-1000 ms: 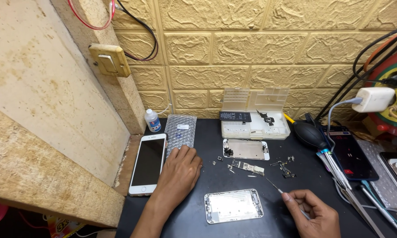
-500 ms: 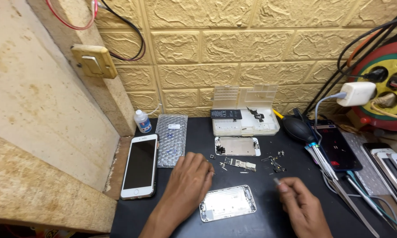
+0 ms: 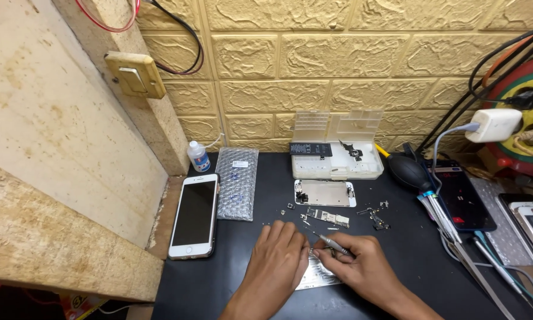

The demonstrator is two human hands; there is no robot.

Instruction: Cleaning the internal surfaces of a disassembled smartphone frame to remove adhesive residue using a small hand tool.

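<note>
Left hand (image 3: 276, 261) flat, fingers spread, pressing on silver metal plate (image 3: 317, 277), mostly hidden beneath both hands near front edge of black mat (image 3: 237, 261). Right hand (image 3: 361, 269) pinched shut on thin metal tweezers (image 3: 327, 240), tip pointing up-left toward left fingertips; possibly touching plate, hard to tell. Hands close together, almost touching. Beyond: scattered tiny screws and parts (image 3: 331, 217), flat silver phone frame (image 3: 324, 193), clear plastic parts tray (image 3: 336, 159). Left: bubble-wrap pouch (image 3: 237, 184), white phone (image 3: 194, 216) with dark glossy screen.
</note>
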